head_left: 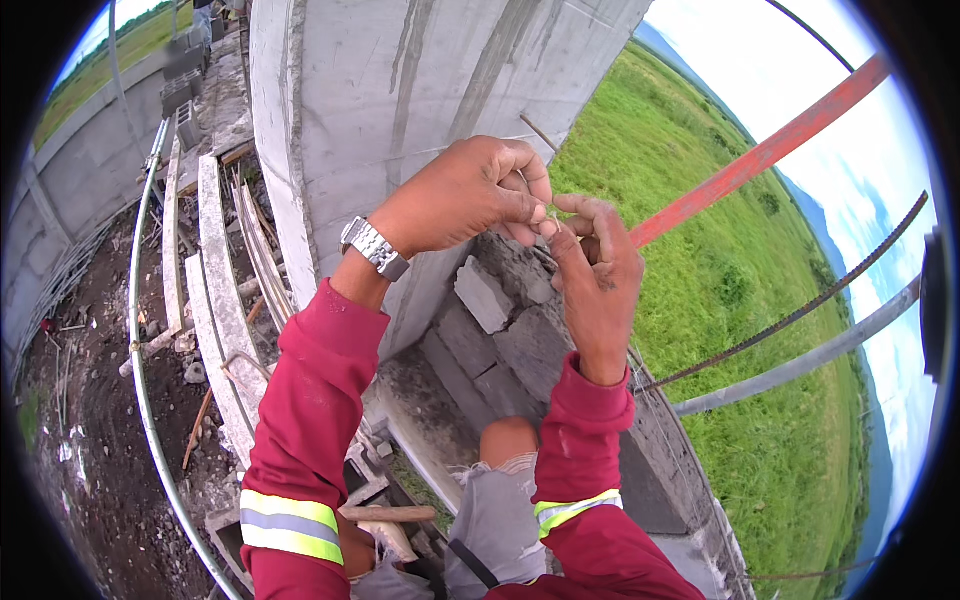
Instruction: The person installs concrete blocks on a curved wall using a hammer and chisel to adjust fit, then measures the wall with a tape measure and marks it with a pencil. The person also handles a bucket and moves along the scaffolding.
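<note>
Both my hands are raised together in front of a grey concrete column (430, 90). My left hand (490, 195), with a metal-banded watch (375, 248) on its wrist, pinches with thumb and forefinger. Its fingertips almost meet those of my right hand (595, 255), which is closed in a pinch too. A thin, pale strand seems to show between the fingertips, too fine to name. Beneath my hands lie grey concrete blocks (535, 345) at the column's foot. My red sleeves carry reflective bands.
A red pole (760, 150), a rusty rebar (800, 325) and a grey pipe (800, 375) slant out at the right, over grass. Long planks (225, 300) and a bent metal pipe (140, 370) run along the left. A wooden handle (388, 514) lies near my knee.
</note>
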Tool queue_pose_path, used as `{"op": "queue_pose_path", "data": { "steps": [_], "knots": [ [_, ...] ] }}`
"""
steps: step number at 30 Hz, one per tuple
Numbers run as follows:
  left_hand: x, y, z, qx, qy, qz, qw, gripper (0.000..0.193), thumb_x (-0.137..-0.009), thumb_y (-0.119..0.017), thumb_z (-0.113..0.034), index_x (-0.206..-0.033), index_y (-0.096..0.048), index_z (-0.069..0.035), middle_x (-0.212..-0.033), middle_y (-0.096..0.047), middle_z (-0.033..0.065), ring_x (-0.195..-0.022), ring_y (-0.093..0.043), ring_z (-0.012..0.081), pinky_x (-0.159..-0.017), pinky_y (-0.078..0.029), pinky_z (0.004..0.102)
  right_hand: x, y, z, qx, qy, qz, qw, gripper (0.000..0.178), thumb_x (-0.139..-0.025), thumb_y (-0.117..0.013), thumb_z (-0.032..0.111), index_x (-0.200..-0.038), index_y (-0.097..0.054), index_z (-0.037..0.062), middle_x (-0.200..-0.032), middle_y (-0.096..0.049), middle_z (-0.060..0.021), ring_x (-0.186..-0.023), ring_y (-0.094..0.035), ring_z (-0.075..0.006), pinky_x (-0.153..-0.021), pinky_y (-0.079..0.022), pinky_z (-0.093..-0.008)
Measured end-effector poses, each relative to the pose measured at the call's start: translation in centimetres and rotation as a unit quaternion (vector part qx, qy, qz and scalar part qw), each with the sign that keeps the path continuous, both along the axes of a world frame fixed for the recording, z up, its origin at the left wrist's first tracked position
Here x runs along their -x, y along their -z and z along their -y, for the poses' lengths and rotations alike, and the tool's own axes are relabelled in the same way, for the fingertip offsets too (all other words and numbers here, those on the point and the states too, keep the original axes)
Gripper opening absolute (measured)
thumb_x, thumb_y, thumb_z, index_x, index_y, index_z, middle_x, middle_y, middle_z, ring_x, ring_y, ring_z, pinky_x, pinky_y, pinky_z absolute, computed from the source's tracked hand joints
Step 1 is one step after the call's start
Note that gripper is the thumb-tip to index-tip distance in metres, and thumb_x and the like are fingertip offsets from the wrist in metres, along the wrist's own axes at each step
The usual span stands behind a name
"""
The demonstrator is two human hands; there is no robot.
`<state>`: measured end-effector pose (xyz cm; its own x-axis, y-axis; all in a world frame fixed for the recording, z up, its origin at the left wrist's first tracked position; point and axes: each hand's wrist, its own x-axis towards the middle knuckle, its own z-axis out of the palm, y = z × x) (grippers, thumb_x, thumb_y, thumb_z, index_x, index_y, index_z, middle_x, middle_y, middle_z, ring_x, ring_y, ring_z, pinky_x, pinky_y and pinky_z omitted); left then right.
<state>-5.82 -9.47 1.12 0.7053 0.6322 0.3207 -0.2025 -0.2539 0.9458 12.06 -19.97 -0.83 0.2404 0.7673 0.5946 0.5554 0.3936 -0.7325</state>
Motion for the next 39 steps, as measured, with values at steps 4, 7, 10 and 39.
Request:
{"op": "queue_pose_path", "data": {
  "steps": [4,7,10,39],
  "knots": [
    [0.0,-0.4,0.4,-0.04,-0.038,-0.015,0.998,0.01,-0.098,-0.071,-0.005,-0.104,-0.072,0.002,-0.097,-0.078,0.0102,-0.089,-0.075,0.0132,-0.083,-0.061,0.0288,0.3,-0.2,-0.5,-0.043,-0.024,0.011,0.999,0.013,-0.094,-0.072,0.003,-0.107,-0.073,0.0005,-0.081,-0.065,-0.0047,-0.068,-0.055,-0.0113,-0.063,-0.043,-0.0295],
    [-0.2,-0.3,0.5,-0.076,-0.067,-0.014,0.995,0.006,-0.096,-0.072,-0.005,-0.098,-0.073,0.001,-0.095,-0.076,0.0065,-0.09,-0.072,0.0127,-0.086,-0.06,0.0305,0.5,-0.4,-0.7,-0.032,-0.023,-0.029,0.999,0.006,-0.093,-0.071,0.004,-0.098,-0.069,-0.0002,-0.081,-0.064,-0.0059,-0.069,-0.056,-0.0137,-0.064,-0.045,-0.0311],
    [-1.1,0.5,0.4,0.022,-0.039,0.053,0.998,0.007,-0.098,-0.074,-0.012,-0.098,-0.073,-0.005,-0.097,-0.072,0.0015,-0.093,-0.07,0.0126,-0.089,-0.059,0.0329,0.5,-0.2,-0.6,-0.034,0.003,-0.047,0.998,0.008,-0.092,-0.07,0.005,-0.091,-0.064,-0.0008,-0.079,-0.063,-0.0074,-0.069,-0.058,-0.016,-0.064,-0.046,-0.0324],
    [-7.3,2.0,-2.0,-0.349,-0.34,-0.057,0.872,0.013,-0.101,-0.066,-0.011,-0.105,-0.066,0.002,-0.098,-0.069,0.0179,-0.09,-0.065,0.0365,-0.082,-0.051,0.0447,-5.2,-1.3,-4.8,0.005,0.114,0.197,0.974,0.016,-0.096,-0.072,0.017,-0.091,-0.066,0.0034,-0.073,-0.065,-0.019,-0.071,-0.066,-0.0407,-0.065,-0.048,-0.0499]
  ]
}}
